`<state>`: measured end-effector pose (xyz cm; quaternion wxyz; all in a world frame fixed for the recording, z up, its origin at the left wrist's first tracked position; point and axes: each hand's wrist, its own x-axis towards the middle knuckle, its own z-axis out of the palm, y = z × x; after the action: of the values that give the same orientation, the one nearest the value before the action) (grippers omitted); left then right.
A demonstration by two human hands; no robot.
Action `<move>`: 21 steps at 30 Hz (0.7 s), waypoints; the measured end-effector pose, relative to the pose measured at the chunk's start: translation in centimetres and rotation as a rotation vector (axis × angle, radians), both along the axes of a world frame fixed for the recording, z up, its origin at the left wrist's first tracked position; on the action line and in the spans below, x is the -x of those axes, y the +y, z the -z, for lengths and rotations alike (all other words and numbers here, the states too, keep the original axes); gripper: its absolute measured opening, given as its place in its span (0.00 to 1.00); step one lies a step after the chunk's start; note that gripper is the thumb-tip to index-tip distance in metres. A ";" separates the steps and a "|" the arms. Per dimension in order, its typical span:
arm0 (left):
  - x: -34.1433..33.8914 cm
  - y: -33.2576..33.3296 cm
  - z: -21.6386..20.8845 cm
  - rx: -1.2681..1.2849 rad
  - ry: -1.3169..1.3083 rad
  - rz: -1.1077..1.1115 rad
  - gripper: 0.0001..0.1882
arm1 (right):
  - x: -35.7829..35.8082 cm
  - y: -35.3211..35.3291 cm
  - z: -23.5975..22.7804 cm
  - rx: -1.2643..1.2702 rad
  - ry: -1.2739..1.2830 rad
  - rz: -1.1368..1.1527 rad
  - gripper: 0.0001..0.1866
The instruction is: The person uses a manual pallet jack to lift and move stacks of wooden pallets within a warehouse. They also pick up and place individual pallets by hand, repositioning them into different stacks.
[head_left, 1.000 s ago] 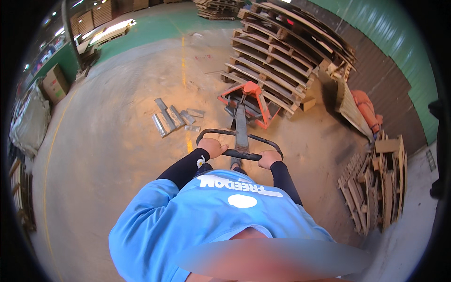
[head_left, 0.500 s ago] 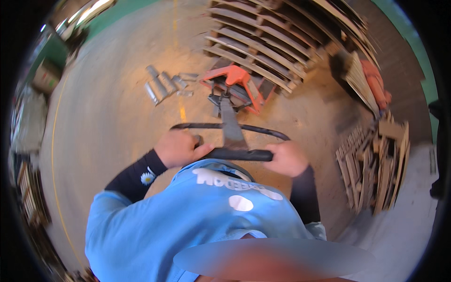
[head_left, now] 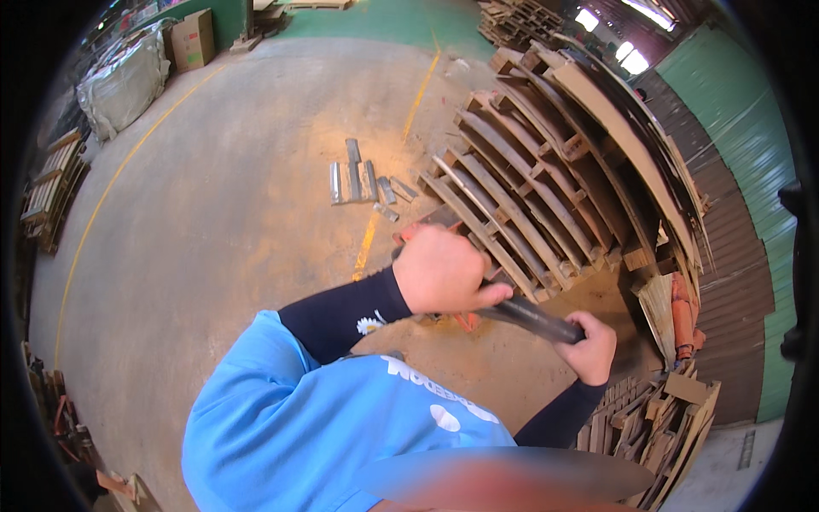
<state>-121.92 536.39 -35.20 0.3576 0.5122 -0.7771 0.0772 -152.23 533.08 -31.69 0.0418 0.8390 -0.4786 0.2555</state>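
Observation:
My left hand [head_left: 442, 271] is closed round the left part of a black pallet jack handle [head_left: 539, 321]. My right hand [head_left: 590, 350] grips the handle's right end, thumb on top. The bar slants down to the right in front of my body. Most of the red pallet jack [head_left: 415, 231] is hidden behind my left hand and forearm; only small red parts show. Just beyond it rises a tall stack of wooden pallets [head_left: 533, 183], leaning in the wide view. Whether the jack's forks are under the stack I cannot tell.
Grey metal blocks [head_left: 354, 183] lie on the floor left of the stack, near a yellow line [head_left: 365, 247]. Broken pallet boards [head_left: 653, 427] are piled at the right. A wrapped bale [head_left: 126, 81] and a carton [head_left: 193, 40] stand far left. A green wall [head_left: 725, 102] runs along the right.
The view has swung, showing more of the far floor. The handle has gone from level to slanting, its right end lower. Both hands stay on it and have moved right in the picture.

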 end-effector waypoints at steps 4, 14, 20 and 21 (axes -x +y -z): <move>-2.1 6.8 1.0 -0.062 -0.023 0.147 0.30 | -2.0 7.9 1.0 -0.016 0.034 0.094 0.12; -8.7 25.0 13.0 -0.505 -0.102 0.269 0.37 | -7.2 27.6 11.6 -0.683 0.285 0.233 0.20; -12.8 37.8 19.3 -0.402 -0.008 0.163 0.41 | -13.3 39.5 18.8 -0.753 0.270 0.255 0.18; -13.1 39.7 20.5 -0.375 -0.057 0.065 0.40 | -14.1 41.6 19.5 -0.760 0.239 0.262 0.16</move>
<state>-108.84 576.07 -55.69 0.2360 0.5423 -0.8037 -0.0662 -138.10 574.70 -51.19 -0.1834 0.7504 -0.6333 -0.0459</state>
